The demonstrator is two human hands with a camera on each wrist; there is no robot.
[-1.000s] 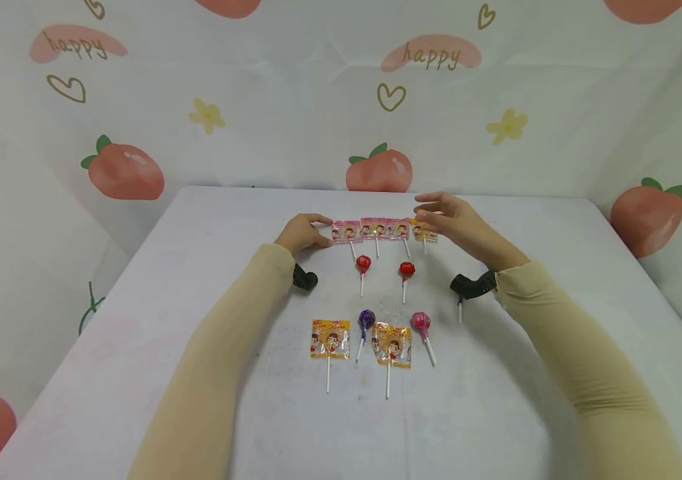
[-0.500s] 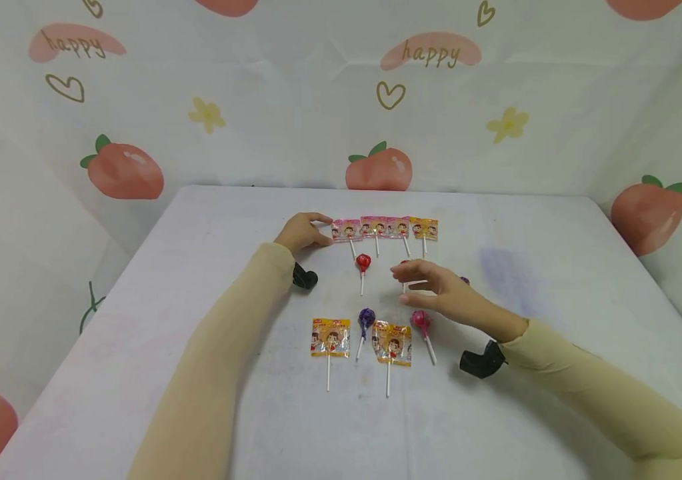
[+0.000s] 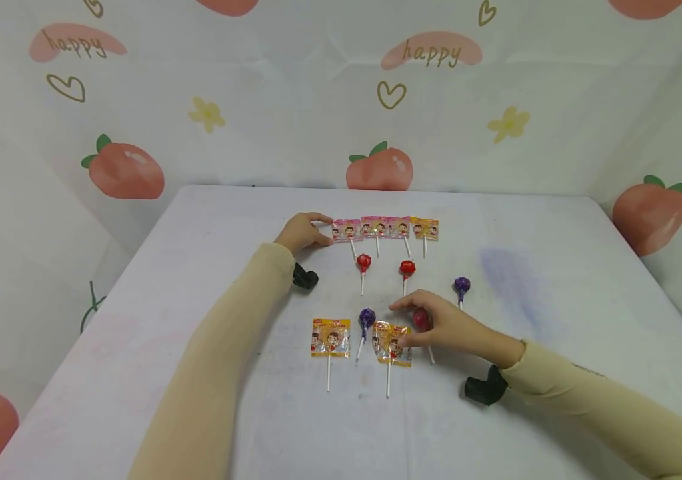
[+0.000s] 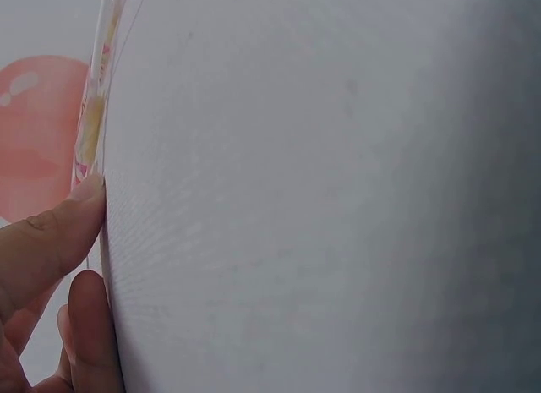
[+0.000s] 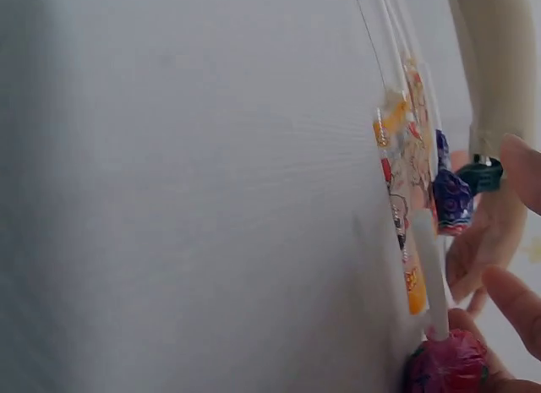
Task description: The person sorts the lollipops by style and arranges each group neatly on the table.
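One printed backdrop [image 3: 287,87] stands behind one white table [image 3: 167,280]. Two beige sleeves [image 3: 215,347] end in two hands: the left hand [image 3: 301,231], fingers extended, touches the leftmost pink packet [image 3: 347,230]; the right hand [image 3: 445,325] spreads loosely around the pink ball lollipop [image 3: 421,319], beside the front-right orange packet [image 3: 391,345], contact unclear. Two black wrist pieces [image 3: 486,387] show. Flat packets number six: three pink and one orange in the back row, two orange in front. Ball lollipops number five: two red [image 3: 363,261], two purple [image 3: 367,318], one pink. A second ago the right hand was at the back row's orange packet, now uncovered, as is the right-hand purple ball; the left hand has stayed put.
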